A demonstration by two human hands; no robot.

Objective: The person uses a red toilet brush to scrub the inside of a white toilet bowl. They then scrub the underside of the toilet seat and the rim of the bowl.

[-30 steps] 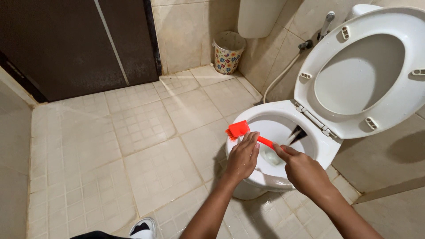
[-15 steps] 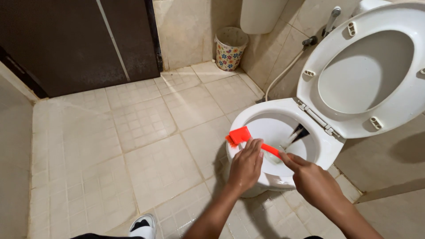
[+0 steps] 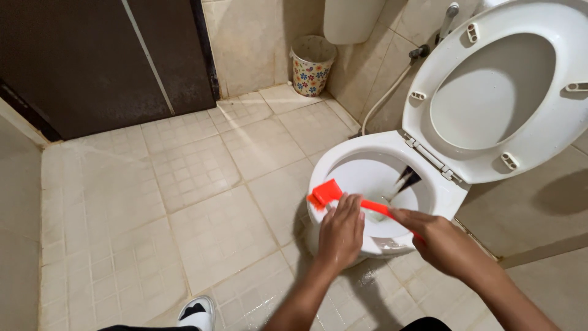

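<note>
Our right hand (image 3: 444, 245) has its grip closed around the handle end of an orange brush (image 3: 343, 199), thumb on top, holding it level across the front of the toilet bowl (image 3: 367, 168). Our left hand (image 3: 340, 233) lies palm down on the brush just behind its head, fingers (image 3: 350, 205) together and pressed flat on the handle; whether they curl under it we cannot tell. The square orange head sits on the bowl's front left rim, hanging slightly past the outer edge.

Bowl is white, with a dark streak at the back of the basin. Seat and lid (image 3: 502, 92) are raised and lean against the wall behind. A spray hose (image 3: 392, 92) runs down the wall left of the raised seat, below the cistern (image 3: 352, 18).

Floor (image 3: 184, 184) is beige tile, wet and glossy near the bowl's base. A small flower-patterned bin (image 3: 312, 64) stands in the corner, well apart from us. Dark door (image 3: 104, 55) on the left wall. Our white shoe (image 3: 197, 312) shows at the bottom edge.
</note>
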